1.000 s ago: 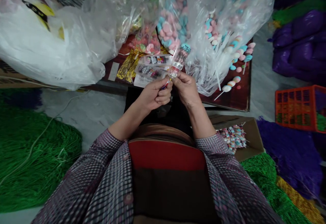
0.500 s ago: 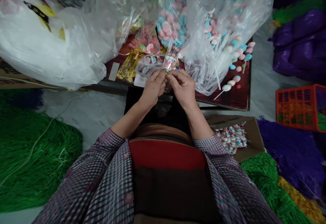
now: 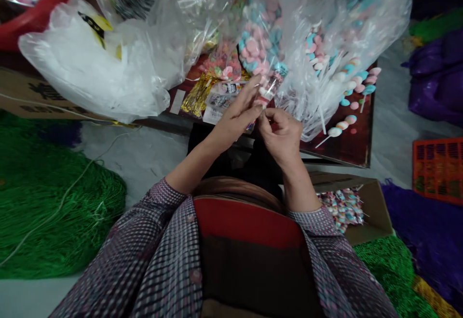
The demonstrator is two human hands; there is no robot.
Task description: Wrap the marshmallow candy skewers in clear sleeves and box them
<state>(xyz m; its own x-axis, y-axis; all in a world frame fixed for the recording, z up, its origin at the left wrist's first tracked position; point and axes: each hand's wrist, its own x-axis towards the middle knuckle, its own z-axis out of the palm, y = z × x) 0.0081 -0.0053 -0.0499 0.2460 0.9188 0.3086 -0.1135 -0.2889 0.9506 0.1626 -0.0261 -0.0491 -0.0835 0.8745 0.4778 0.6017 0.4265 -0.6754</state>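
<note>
A marshmallow lollipop in a clear printed bag (image 3: 268,89) stands tilted to the right between my hands at the table's front edge. My left hand (image 3: 240,113) holds it from the left, fingers stretched along the bag and thumb near its gathered neck. Thumb and fingertips of my right hand (image 3: 281,132) pinch at that neck, with a bit of gold showing there. Gold twist ties (image 3: 197,97) lie on the table left of my hands, beside flat printed bags (image 3: 220,101). To the right rests an unwrapped marshmallow lollipop (image 3: 336,131).
Large clear bags of pink and blue marshmallows (image 3: 253,43) and a bundle of white sticks (image 3: 314,111) cover the table's back and right. A white plastic bag (image 3: 97,72) bulges at left. A cardboard box (image 3: 374,207) of wrapped lollipops sits below right, near an orange crate (image 3: 437,168).
The bagged lollipop has tipped further right. My left fingers have opened out along it, while my right hand keeps pinching at its neck. The whole view has shifted.
</note>
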